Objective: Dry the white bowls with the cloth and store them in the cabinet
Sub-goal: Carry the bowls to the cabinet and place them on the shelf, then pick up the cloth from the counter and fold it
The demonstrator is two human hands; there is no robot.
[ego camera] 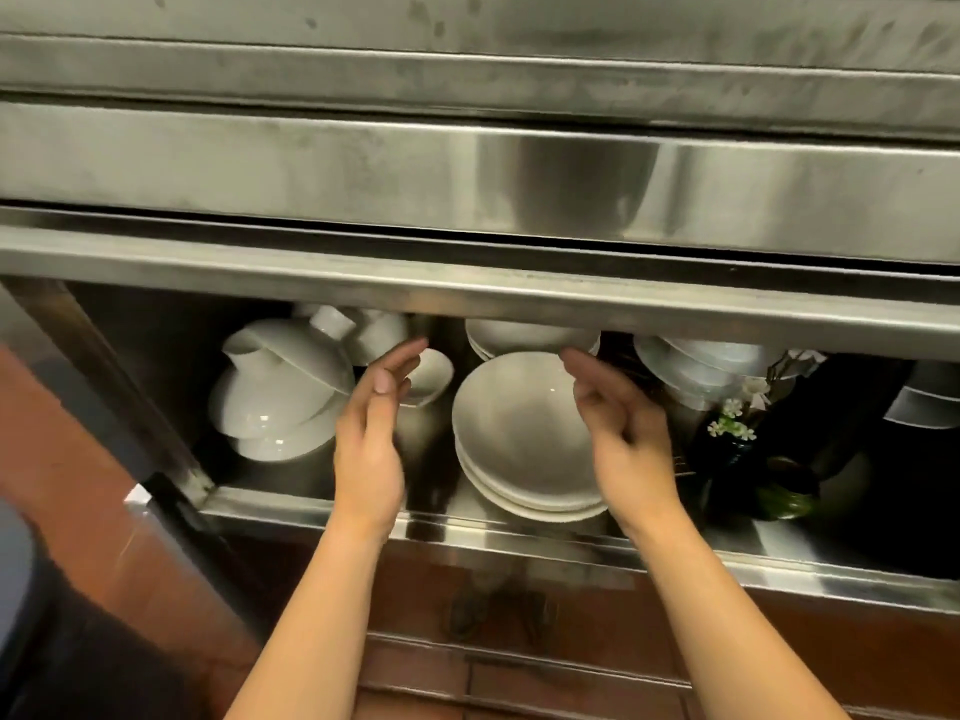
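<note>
A stack of white bowls rests on the lower shelf of the open steel cabinet, in the middle. My left hand is just left of the stack, fingers straight and apart, holding nothing. My right hand is at the stack's right rim, fingers loosely spread, and I cannot tell whether it touches the rim. Further white bowls sit behind the stack, partly hidden by the cabinet's upper rail. No cloth is in view.
White lidded pots lie tipped at the shelf's left, with a small white cup beside my left hand. More white dishes, a dark vase with small flowers and a green object crowd the right. Red tiled floor lies below.
</note>
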